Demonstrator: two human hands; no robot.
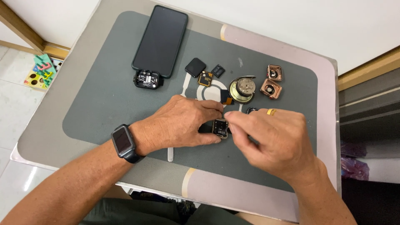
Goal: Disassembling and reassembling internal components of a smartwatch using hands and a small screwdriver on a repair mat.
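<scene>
Gripping square metal watch case (220,128), matte grey mat (100,100)

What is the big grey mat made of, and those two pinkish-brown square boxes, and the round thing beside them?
The grey mat looks like soft rubber or silicone: dull, no glare. The two square cases look like metal with a coppery shine. The round part seems metal too, with a bright silvery face and a brassy rim. I cannot be sure of any by sight alone.
</scene>
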